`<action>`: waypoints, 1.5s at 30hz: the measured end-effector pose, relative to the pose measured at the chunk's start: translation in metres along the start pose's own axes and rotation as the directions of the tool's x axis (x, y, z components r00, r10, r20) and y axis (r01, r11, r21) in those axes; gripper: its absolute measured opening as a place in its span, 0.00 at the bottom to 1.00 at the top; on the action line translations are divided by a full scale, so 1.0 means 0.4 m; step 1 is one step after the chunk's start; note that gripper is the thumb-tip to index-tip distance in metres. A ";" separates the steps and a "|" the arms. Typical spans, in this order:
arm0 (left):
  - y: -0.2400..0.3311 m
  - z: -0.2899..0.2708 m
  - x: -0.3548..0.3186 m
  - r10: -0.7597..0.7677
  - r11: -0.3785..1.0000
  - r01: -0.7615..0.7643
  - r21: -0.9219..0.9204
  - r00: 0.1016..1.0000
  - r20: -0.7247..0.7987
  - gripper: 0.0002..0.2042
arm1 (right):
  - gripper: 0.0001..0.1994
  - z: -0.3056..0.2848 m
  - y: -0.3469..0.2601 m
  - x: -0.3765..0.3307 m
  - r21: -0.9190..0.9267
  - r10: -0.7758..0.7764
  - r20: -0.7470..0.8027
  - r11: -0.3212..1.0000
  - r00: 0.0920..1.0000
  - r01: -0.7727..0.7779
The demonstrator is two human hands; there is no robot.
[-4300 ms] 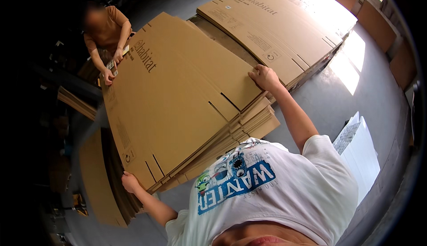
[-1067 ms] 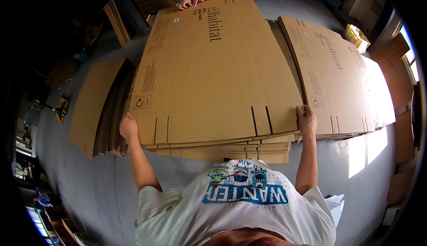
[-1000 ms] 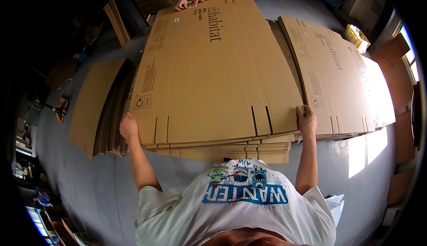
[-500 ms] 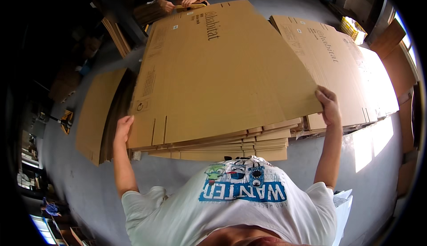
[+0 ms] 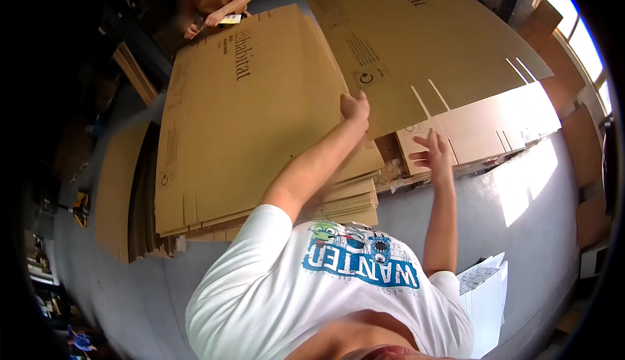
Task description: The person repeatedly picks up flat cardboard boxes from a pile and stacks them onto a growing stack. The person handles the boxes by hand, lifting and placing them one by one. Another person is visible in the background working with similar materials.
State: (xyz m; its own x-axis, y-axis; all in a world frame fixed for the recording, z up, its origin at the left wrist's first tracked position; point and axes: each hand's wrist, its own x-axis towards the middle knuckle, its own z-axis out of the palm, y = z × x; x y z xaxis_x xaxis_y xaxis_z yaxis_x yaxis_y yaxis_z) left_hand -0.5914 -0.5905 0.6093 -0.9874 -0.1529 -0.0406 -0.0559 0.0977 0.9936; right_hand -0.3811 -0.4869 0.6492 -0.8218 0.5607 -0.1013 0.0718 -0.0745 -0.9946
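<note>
Shifting across, I have let go of the big cardboard sheet (image 5: 254, 119), which now lies flat on its stack under my left arm. My left hand (image 5: 355, 108) pinches the near edge of the next sheet (image 5: 423, 41); my right hand (image 5: 435, 156) hovers open below it, touching nothing.

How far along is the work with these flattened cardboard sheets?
Done: the left pile lies stacked flat. In hand: the left hand grips the edge of the top cardboard sheet on the right pile, and the right hand is spread open just below. Left: the lower right sheets lie fanned and uneven.
</note>
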 end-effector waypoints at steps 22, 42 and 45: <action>-0.145 -1.266 0.024 0.583 0.170 -0.015 0.985 0.808 -0.088 0.16 | 0.10 -0.004 0.442 0.222 0.863 0.518 -0.119 0.476 0.847 -0.170; -0.189 -1.484 0.070 0.310 0.112 0.520 0.847 0.791 -0.527 0.24 | 0.14 -0.081 0.435 0.237 0.567 0.610 -0.193 0.709 0.768 -0.421; -0.173 -1.458 0.070 0.279 0.152 0.520 0.841 0.793 -0.541 0.22 | 0.15 -0.122 0.425 0.167 0.055 0.528 -0.203 0.847 0.825 -0.529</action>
State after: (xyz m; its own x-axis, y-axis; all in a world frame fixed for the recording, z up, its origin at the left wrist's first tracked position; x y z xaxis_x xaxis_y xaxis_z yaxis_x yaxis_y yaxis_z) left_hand -0.5290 -1.1749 0.6008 -0.7189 -0.6263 0.3017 -0.6464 0.7619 0.0414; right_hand -0.3964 -0.4219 0.4723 -0.5252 0.5899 -0.6133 0.4647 -0.4049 -0.7875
